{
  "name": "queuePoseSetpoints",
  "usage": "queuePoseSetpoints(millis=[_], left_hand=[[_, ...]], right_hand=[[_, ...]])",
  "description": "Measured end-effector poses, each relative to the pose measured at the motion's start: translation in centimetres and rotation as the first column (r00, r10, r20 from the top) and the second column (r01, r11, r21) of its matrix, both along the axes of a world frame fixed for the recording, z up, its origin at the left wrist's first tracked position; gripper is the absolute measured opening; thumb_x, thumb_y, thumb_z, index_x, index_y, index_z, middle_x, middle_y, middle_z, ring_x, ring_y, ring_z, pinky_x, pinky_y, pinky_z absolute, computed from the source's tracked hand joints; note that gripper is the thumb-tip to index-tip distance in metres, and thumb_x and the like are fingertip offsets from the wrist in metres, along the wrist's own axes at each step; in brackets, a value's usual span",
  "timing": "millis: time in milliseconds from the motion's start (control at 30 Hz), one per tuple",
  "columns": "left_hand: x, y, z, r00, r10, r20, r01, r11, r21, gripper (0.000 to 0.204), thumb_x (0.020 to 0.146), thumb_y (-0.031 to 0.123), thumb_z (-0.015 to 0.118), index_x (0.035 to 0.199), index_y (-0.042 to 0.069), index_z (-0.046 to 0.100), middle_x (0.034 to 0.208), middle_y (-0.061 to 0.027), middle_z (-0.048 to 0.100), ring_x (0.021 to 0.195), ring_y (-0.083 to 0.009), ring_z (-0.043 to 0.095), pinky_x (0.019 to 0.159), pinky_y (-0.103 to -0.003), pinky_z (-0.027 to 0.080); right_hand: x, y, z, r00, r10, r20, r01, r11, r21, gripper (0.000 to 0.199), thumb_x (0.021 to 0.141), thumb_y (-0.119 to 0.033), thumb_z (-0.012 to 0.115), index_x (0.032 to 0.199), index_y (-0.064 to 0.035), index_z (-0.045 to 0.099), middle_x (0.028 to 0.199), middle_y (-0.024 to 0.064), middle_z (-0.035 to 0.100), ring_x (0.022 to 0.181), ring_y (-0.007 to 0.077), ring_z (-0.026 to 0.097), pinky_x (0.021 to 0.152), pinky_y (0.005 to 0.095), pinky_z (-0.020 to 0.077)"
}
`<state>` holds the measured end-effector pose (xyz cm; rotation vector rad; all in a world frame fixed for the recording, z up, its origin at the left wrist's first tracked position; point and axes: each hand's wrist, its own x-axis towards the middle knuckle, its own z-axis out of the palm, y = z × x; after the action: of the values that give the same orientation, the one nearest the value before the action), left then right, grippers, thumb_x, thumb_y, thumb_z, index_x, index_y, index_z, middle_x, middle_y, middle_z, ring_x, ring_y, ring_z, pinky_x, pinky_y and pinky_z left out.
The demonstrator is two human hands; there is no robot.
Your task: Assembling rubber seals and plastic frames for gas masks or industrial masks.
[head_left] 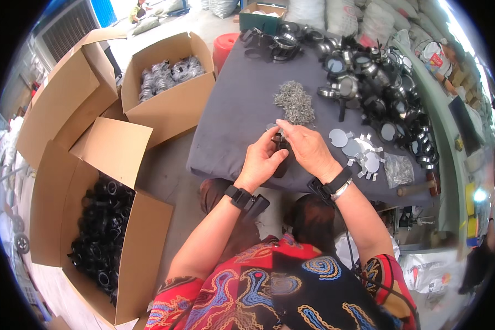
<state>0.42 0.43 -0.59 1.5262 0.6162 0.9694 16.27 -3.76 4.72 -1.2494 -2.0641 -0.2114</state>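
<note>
Both hands, left hand (pixel 260 160) and right hand (pixel 308 148), are pinching one small black part (pixel 281 144) over grey table (pixel 242 121); metal clip pile (pixel 295 102) lying just beyond, grey discs (pixel 357 148) sitting right.

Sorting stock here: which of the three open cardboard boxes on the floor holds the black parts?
The nearest box, lower left beside the person; the far one holds silvery parts.

Both hands meet over the grey table (pixel 242 110): left hand (pixel 261 159) and right hand (pixel 308 148) pinch a small black part (pixel 280 144), probably a ring, mostly hidden. Pile of metal clips (pixel 295 102) just beyond; round metal discs (pixel 360 149) to the right.
</note>
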Motion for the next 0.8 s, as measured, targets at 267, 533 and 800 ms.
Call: queuePoseSetpoints(millis=[267,533,800], left_hand=[[0.0,-0.2,0.9,0.999,-0.007,-0.036,0.006,1.000,-0.027,0.052,0.085,0.003,0.064,0.133,0.001,0.044,0.077,0.0010,0.058,0.061,-0.0024,0.050,0.049,-0.020,0.040],[-0.2,-0.4,1.6,0.997,-0.008,-0.073,0.007,1.000,-0.007,0.043,0.086,0.004,0.063,0.127,0.002,0.049,0.076,0.0006,0.059,0.060,-0.0022,0.050,0.049,-0.020,0.039],[-0.2,-0.3,1.4,0.995,0.011,-0.097,-0.007,0.999,0.036,0.040,0.086,0.005,0.063,0.124,0.002,0.050,0.073,0.0011,0.059,0.058,-0.0033,0.050,0.049,-0.021,0.040]], right_hand=[[-0.4,-0.4,0.2,0.999,0.004,0.053,-0.004,1.000,-0.008,0.061,0.075,0.003,0.060,0.133,-0.0088,0.046,0.090,0.0104,0.062,0.081,0.0281,0.064,0.067,0.0370,0.0538],[-0.7,-0.8,-0.3,0.999,-0.032,-0.022,0.031,0.999,-0.038,0.061,0.075,0.003,0.059,0.134,-0.0074,0.045,0.097,0.0117,0.064,0.086,0.0287,0.064,0.071,0.0375,0.0542],[-1.2,-0.9,0.2,0.996,-0.051,0.071,0.052,0.999,-0.013,0.063,0.074,0.002,0.060,0.135,-0.0063,0.045,0.094,0.0106,0.064,0.084,0.0278,0.063,0.069,0.0365,0.0539]])
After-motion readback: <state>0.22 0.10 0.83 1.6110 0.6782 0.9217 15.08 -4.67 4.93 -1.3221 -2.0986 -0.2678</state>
